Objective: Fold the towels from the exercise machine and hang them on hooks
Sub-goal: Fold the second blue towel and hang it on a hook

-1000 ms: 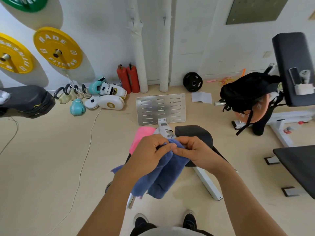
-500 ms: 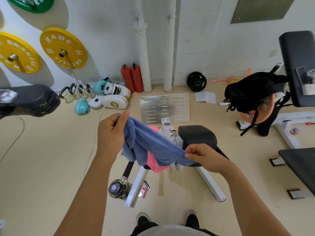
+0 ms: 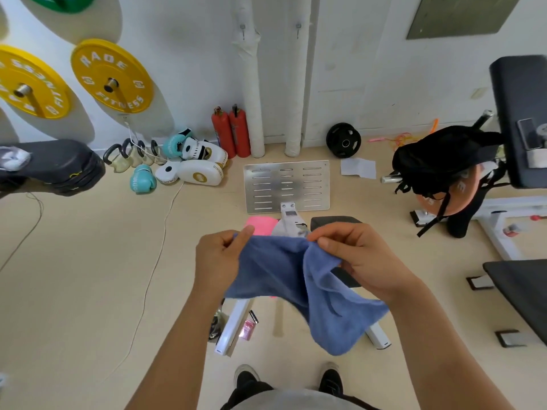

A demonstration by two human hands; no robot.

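A blue towel (image 3: 296, 279) hangs in front of me over the exercise machine (image 3: 286, 184). My left hand (image 3: 220, 258) pinches its top left corner. My right hand (image 3: 359, 255) pinches the top edge farther right, and the rest of the cloth droops below it towards the lower right. A pink towel (image 3: 262, 225) lies on the machine behind the blue one, mostly hidden. Two small hooks (image 3: 242, 27) (image 3: 298, 26) stick out of the white wall above the pipes.
Red extinguishers (image 3: 232, 133) and boxing gloves (image 3: 189, 164) line the wall's foot. A black bag (image 3: 444, 161) hangs on a bench at right. Black pads (image 3: 56, 167) (image 3: 521, 288) jut in from both sides. Yellow plates (image 3: 111, 75) hang on the wall.
My left hand has dropped lower and come in closer to my right hand. The blue towel now spreads between the hands, with its free part hanging at the lower right.
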